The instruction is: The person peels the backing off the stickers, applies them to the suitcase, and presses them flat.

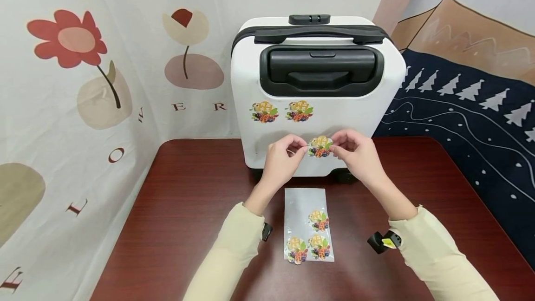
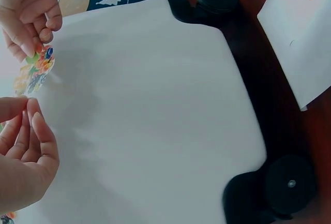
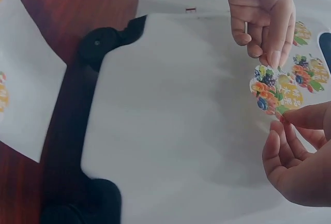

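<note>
A fruit-print sticker [image 1: 319, 147] is stretched between both hands in front of the white suitcase [image 1: 267, 145]. My left hand [image 1: 281, 158] pinches its left edge between thumb and forefinger. On the opposite edge, my right hand [image 1: 357, 156] pinches it the same way. The right wrist view shows the sticker [image 3: 274, 90] face-on, with grapes, orange fruit and yellow lettering. Two matching stickers, a left one [image 1: 264, 112] and a right one [image 1: 299, 111], lie side by side on the suitcase below its black handle recess [image 1: 322, 91].
On the dark red table [image 1: 188, 199] lies a pale sticker sheet [image 1: 297, 208] bearing several like stickers, just in front of the suitcase's black wheels [image 1: 344, 176]. Printed cloth [image 1: 146, 27] hangs behind, and navy tree-patterned fabric [image 1: 468, 129] is at the right.
</note>
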### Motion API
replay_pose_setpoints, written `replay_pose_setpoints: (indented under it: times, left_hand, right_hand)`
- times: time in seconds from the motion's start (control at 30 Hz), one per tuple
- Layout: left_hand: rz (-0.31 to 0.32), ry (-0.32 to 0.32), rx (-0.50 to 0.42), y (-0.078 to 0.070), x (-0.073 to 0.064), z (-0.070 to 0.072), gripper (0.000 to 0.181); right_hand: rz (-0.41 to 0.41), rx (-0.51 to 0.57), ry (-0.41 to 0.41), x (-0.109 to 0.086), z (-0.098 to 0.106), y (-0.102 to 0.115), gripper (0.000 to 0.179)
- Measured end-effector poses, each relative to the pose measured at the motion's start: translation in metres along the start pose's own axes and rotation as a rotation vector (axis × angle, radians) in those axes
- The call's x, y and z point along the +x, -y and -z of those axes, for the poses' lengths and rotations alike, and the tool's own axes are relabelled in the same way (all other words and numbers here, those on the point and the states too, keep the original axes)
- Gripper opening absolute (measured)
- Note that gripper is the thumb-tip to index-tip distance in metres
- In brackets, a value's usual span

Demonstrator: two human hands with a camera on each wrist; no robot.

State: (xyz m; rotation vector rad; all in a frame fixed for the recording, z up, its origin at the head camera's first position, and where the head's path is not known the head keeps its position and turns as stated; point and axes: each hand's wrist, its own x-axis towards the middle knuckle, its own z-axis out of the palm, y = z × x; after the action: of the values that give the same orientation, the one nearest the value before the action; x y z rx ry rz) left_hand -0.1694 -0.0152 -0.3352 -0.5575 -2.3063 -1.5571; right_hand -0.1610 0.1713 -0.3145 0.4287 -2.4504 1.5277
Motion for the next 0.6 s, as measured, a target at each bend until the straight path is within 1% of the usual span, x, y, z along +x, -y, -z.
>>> replay_pose_setpoints:
  times: [0.2, 0.37, 0.47, 0.6]
  left_hand:
    - [-0.056, -0.034, 0.039, -0.007, 0.010, 0.000, 0.003]
    - [-0.102, -0.062, 0.070, -0.014, 0.017, 0.001, 0.003]
    - [-0.128, -0.074, 0.089, -0.017, 0.020, 0.002, 0.004]
    - [-0.161, -0.095, 0.126, -0.021, 0.024, 0.000, 0.004]
  right_hand:
    - [0.042, -0.033, -0.061, 0.006, 0.006, 0.010, 0.010]
    - [0.093, -0.059, -0.117, 0.011, 0.008, 0.017, 0.011]
    - [0.115, -0.093, -0.151, 0.013, 0.009, 0.020, 0.011]
    - [0.124, -0.142, -0.194, 0.015, 0.010, 0.022, 0.012]
